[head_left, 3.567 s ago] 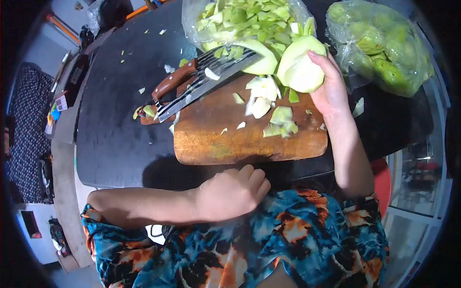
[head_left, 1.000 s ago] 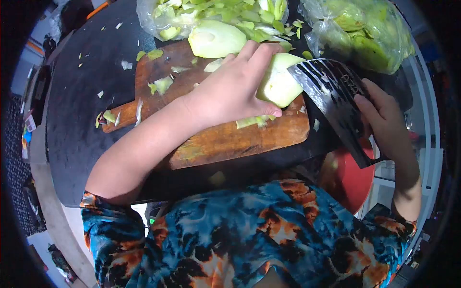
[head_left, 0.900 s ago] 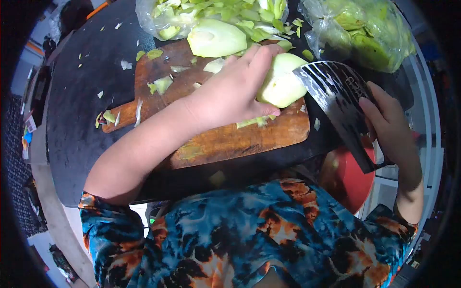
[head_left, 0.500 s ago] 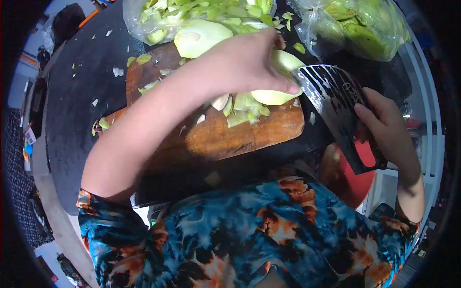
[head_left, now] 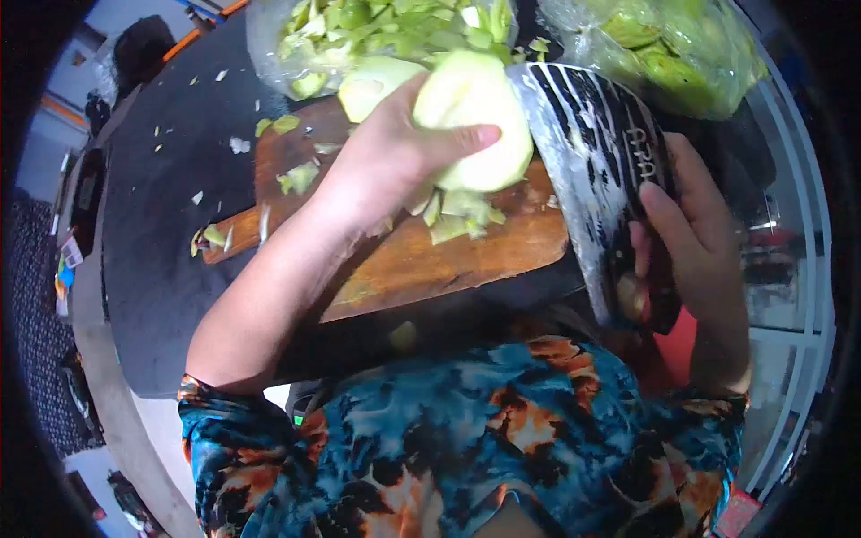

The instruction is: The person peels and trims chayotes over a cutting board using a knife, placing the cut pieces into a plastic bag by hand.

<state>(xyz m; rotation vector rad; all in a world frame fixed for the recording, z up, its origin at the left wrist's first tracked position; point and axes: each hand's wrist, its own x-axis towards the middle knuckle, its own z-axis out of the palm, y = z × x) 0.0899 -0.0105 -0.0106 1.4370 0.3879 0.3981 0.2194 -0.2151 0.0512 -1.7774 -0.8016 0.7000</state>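
Observation:
My left hand [head_left: 404, 143] is closed around a large peeled, pale green fruit [head_left: 480, 117], its thumb lying across the near face. The fruit is held up above the wooden cutting board [head_left: 430, 278]. In my right hand [head_left: 691, 215] is a broad cleaver [head_left: 592, 152] with a dark, wet-streaked blade. The blade stands close to the fruit's right side; whether they touch I cannot tell. Behind my left hand lies another peeled fruit [head_left: 363, 88]. Pale green cut pieces [head_left: 462, 213] are on the board beneath the held fruit.
At the back, a clear plastic bag [head_left: 269, 58] holds many green slices. A second plastic bag [head_left: 708, 67] with green contents stands at the back right. Scraps of peel [head_left: 285, 124] are scattered over the board and the black table [head_left: 170, 269]. Something red [head_left: 677, 345] shows below the cleaver.
My left hand has drawn back to the left and turned the fruit, whose broad pale face now shows. The cleaver has moved up and left, with its blade turned more toward the camera.

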